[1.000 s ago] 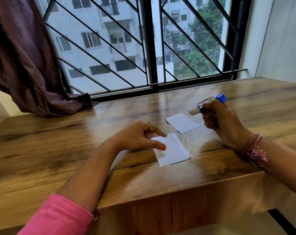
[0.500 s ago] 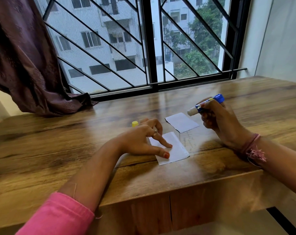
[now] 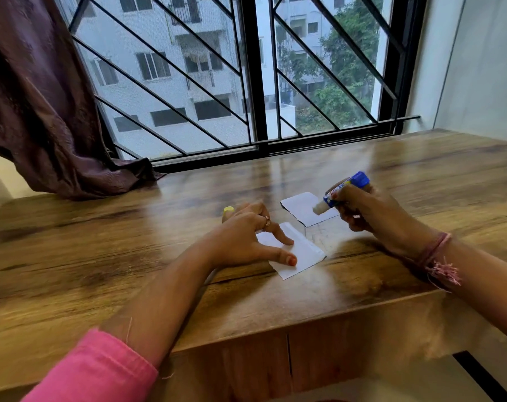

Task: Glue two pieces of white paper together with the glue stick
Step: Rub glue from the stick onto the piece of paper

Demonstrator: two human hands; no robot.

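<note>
In the head view, the left hand (image 3: 246, 239) rests with straight, spread fingers pressing the nearer small white paper rectangle (image 3: 301, 253) flat on the glossy wooden table (image 3: 101, 256). The right hand (image 3: 371, 216) curls its fingers around a blue glue stick (image 3: 340, 192), whose whitish tip sits over the farther torn-edged white paper piece (image 3: 300, 208); the two papers lie just apart.

The uncapped blue glue stick (image 3: 340, 192) tilts over the far white paper (image 3: 300, 208); the near paper (image 3: 303, 253) lies flat just beside it.

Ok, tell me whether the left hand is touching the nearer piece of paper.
Touching. The head view shows the left hand with a finger and thumb pressed flat on the nearer paper, no gap visible.
</note>
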